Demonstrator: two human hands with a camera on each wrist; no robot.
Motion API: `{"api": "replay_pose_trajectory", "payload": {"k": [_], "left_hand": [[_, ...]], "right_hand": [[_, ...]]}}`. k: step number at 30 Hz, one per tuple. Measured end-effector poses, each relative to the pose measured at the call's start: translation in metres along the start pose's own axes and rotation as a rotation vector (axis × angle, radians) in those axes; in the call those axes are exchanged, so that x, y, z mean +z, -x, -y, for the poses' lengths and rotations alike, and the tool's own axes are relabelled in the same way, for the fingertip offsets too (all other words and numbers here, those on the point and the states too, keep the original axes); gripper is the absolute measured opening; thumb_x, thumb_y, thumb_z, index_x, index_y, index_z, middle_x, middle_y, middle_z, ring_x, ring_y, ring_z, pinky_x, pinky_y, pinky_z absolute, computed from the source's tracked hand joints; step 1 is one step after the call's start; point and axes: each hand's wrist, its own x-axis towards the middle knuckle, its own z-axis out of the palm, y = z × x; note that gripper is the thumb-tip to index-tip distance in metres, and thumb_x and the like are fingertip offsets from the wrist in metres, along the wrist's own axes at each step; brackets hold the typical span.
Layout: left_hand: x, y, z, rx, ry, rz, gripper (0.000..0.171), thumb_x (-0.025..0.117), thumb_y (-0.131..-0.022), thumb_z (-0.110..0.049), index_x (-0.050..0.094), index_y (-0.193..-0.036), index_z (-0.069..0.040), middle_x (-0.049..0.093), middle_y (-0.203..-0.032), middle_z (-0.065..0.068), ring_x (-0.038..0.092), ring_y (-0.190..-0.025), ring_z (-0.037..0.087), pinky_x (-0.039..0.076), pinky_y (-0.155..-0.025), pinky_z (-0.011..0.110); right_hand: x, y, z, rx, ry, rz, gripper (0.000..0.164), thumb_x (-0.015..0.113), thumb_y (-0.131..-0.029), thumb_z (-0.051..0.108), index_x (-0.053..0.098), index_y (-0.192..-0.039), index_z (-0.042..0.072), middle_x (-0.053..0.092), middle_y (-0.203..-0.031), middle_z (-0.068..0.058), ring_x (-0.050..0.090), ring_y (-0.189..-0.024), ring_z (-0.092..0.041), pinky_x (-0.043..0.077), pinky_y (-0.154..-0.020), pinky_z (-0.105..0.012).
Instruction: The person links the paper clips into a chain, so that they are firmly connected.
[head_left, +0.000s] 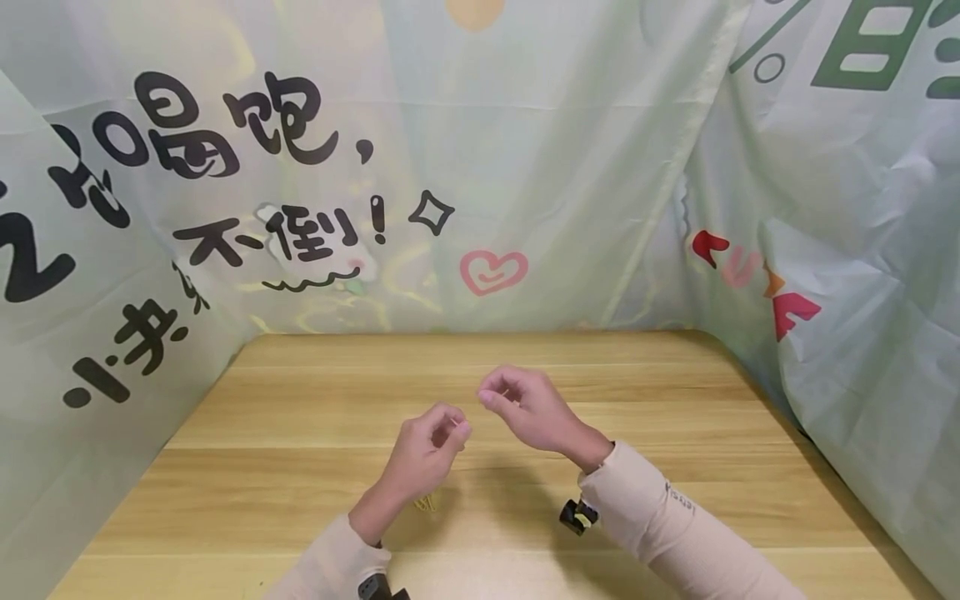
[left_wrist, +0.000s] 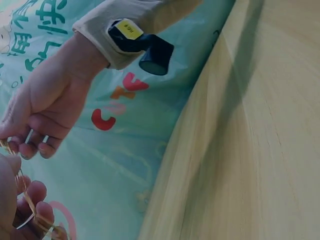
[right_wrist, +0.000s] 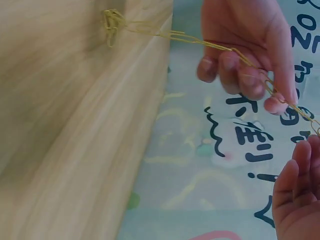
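Note:
A chain of linked gold paper clips runs up from the table and through my left hand, which pinches it between thumb and fingertips. Its lower end lies bunched in a small heap on the wood, partly hidden behind the left wrist in the head view. My right hand, a little farther forward and to the right, pinches the chain's upper end between thumb and index finger. In the left wrist view, a stretch of the gold chain spans the two hands. The exact grip at the right fingertips is partly cut off.
The wooden table reaches back to a printed fabric backdrop that hangs behind it and along both sides. A black wrist camera sits at the right cuff, and another black camera at the left cuff.

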Motion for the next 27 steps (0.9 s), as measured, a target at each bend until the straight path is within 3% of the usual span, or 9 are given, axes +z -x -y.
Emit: {"api": "replay_pose_trajectory", "payload": {"k": [9,12,17,21,27], "left_hand": [[0.003,0.000,0.000,-0.065,-0.008,0.126,0.008,0.061,-0.095,-0.015,0.060,-0.093,-0.007,0.059,-0.066,-0.004,0.051,-0.055,0.003,0.048,-0.051,0.024],[0.003,0.002,0.001,-0.129,-0.021,0.200,0.008,0.064,-0.093,-0.015,0.060,-0.095,-0.007,0.060,-0.069,-0.007,0.052,-0.058,0.003,0.049,-0.054,0.024],[0.006,0.006,0.007,-0.223,-0.046,0.354,0.018,0.067,-0.091,-0.014,0.061,-0.104,-0.003,0.068,-0.087,-0.001,0.061,-0.072,0.008,0.052,-0.067,0.025],[0.008,0.009,0.015,-0.256,-0.042,0.446,0.023,0.069,-0.089,-0.012,0.061,-0.107,-0.001,0.068,-0.089,-0.001,0.062,-0.076,0.008,0.052,-0.070,0.023],[0.009,0.014,0.020,-0.263,-0.041,0.510,0.017,0.070,-0.088,-0.011,0.063,-0.103,-0.005,0.064,-0.082,-0.009,0.061,-0.077,0.005,0.052,-0.072,0.022]], "right_hand": [[-0.010,-0.012,0.016,-0.042,-0.015,0.007,0.006,0.060,-0.095,0.003,0.064,-0.091,0.003,0.064,-0.083,-0.005,0.057,-0.074,-0.013,0.051,-0.065,-0.029],[-0.013,-0.016,0.020,-0.054,-0.016,0.002,0.005,0.060,-0.095,0.003,0.063,-0.091,0.002,0.064,-0.083,-0.002,0.058,-0.074,-0.014,0.051,-0.066,-0.030],[-0.020,-0.023,0.029,-0.094,-0.035,-0.013,0.006,0.058,-0.095,0.001,0.062,-0.090,0.001,0.063,-0.083,-0.003,0.059,-0.073,-0.020,0.051,-0.067,-0.031],[-0.026,-0.030,0.035,-0.122,-0.056,-0.039,0.007,0.059,-0.094,-0.002,0.062,-0.089,0.001,0.063,-0.082,-0.005,0.059,-0.074,-0.020,0.052,-0.068,-0.031],[-0.036,-0.038,0.046,-0.135,-0.080,-0.062,0.006,0.058,-0.094,-0.004,0.061,-0.089,-0.001,0.062,-0.082,-0.007,0.060,-0.075,-0.023,0.051,-0.070,-0.031]]}}
